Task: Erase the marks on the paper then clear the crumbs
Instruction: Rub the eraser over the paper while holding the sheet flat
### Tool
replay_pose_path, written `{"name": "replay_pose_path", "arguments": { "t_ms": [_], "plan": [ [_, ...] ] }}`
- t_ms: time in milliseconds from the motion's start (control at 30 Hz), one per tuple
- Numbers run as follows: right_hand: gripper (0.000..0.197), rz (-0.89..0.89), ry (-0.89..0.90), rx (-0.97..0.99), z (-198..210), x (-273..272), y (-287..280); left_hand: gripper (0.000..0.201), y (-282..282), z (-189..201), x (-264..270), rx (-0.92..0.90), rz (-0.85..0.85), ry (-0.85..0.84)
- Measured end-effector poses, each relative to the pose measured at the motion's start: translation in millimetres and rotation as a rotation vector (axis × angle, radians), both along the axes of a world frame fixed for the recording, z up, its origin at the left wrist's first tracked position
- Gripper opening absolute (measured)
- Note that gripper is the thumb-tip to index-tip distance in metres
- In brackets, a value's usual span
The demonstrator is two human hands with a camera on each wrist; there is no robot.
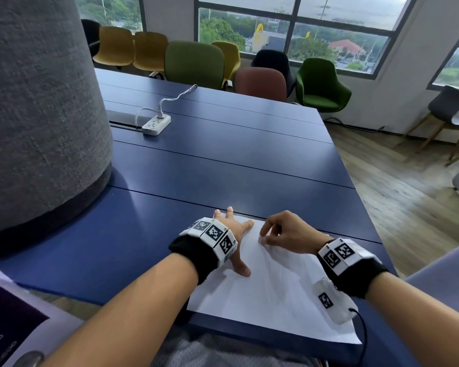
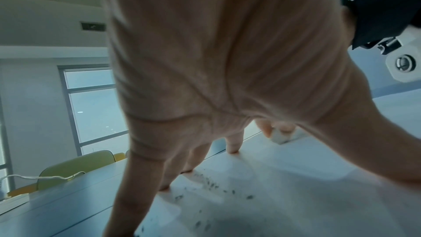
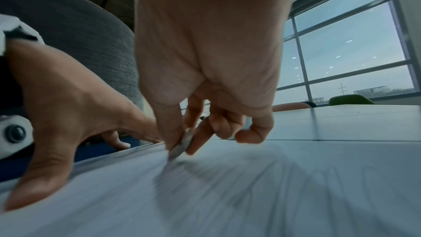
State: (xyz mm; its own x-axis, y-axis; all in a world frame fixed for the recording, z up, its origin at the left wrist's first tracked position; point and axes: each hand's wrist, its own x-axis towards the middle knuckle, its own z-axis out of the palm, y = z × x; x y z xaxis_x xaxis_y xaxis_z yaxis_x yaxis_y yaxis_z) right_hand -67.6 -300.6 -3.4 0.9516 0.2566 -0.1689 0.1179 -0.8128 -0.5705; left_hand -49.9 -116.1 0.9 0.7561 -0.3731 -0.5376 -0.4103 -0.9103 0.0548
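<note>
Left hand (image 1: 229, 235), fingers splayed flat, pins white paper sheet (image 1: 273, 300); right hand (image 1: 285, 231) pinches small white eraser (image 3: 182, 144) on faint marks. Erasing unfinished; dark crumbs (image 2: 212, 185) uncleared.

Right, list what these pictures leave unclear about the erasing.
- Eraser: head view, nearly all covered by the right hand.
- Marks on the paper: right wrist view, smeared by motion blur.
- Crumbs: left wrist view only; too small for the head view.
</note>
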Motion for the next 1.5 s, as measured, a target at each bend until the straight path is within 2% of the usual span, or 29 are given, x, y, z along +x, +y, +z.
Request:
{"name": "replay_pose_path", "arguments": {
  "t_ms": [67, 200, 300, 367, 500, 667, 833, 967, 1133, 1267, 1433, 1500],
  "plan": [
    [0.002, -0.006, -0.049, 0.018, -4, -3, 0, 0.132, 0, 0, -1, -0.004, 0.0, -0.004],
    [0.006, 0.216, 0.075, -0.035, 1, -15, 5, 0.133, 0, 2, 0, -0.001, 0.0, 0.007],
    [0.006, 0.172, -0.02, -0.112, 5, -5, 7, 0.132, 1, 1, 0, -0.004, -0.012, -0.008],
    [0.005, 0.144, -0.048, -0.089, 5, -4, 7, 0.132, 1, 0, 0, -0.003, -0.012, -0.009],
    [0.007, 0.265, 0.122, -0.056, 5, -12, 5, 0.138, -1, 2, 0, 0.034, -0.014, 0.005],
    [0.006, 0.112, -0.023, 0.015, 0, -8, 3, 0.145, -3, -1, -1, 0.075, -0.025, 0.007],
    [0.01, 0.28, 0.186, -0.017, 4, -21, 5, 0.147, -4, 0, 0, 0.083, -0.029, 0.008],
    [0.007, 0.139, 0.031, -0.002, 1, -16, 4, 0.148, -4, -1, 1, 0.087, -0.026, 0.005],
    [0.007, 0.289, 0.226, -0.012, 6, -30, 4, 0.147, -4, 2, -1, 0.084, -0.027, 0.01],
    [0.007, 0.158, 0.108, 0.039, 4, -28, 6, 0.146, -4, 3, -2, 0.086, -0.035, 0.007],
    [0.018, 0.327, 0.274, -0.032, 10, -49, 6, 0.145, -4, 4, -3, 0.089, -0.035, -0.005],
    [0.013, 0.276, 0.214, -0.044, 9, -47, 7, 0.145, -4, 4, -4, 0.085, -0.042, -0.005]
  ]
}}
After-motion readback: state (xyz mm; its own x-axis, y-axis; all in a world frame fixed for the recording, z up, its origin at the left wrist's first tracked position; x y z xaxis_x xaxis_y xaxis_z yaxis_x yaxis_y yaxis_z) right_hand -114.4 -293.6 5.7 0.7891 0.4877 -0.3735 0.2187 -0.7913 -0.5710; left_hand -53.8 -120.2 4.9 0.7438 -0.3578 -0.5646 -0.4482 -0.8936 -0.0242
